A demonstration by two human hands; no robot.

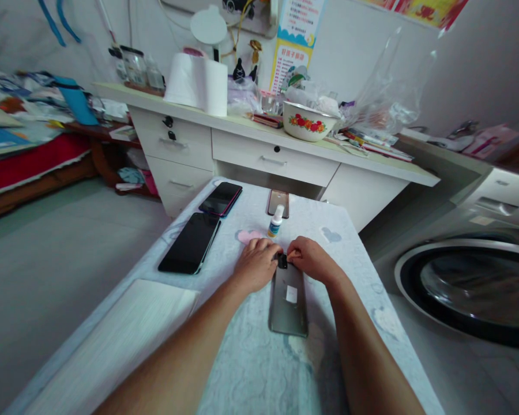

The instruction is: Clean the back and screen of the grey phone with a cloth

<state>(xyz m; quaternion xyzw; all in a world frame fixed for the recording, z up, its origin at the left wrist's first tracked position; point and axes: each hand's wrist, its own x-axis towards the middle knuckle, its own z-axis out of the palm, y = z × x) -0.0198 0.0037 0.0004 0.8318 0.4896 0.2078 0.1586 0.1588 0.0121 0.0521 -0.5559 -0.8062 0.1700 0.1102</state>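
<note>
A grey phone (289, 302) lies back-up on the pale blue cloth of the small table (259, 357), with a small white sticker on it. My left hand (256, 264) rests curled at the phone's top left corner, fingers closed by the dark camera part (282, 260). My right hand (312, 259) pinches at that same dark part from the right, fingers pressed together. Just beyond my hands stands a small white bottle (275, 222) with a blue label.
Two dark phones (191, 243) (221, 199) lie screen-up at the table's left. A brownish phone (278, 203) lies at the far edge. A white desk (259, 150) with a flowered bowl (308, 121) stands behind. A washing machine (471, 276) is at right.
</note>
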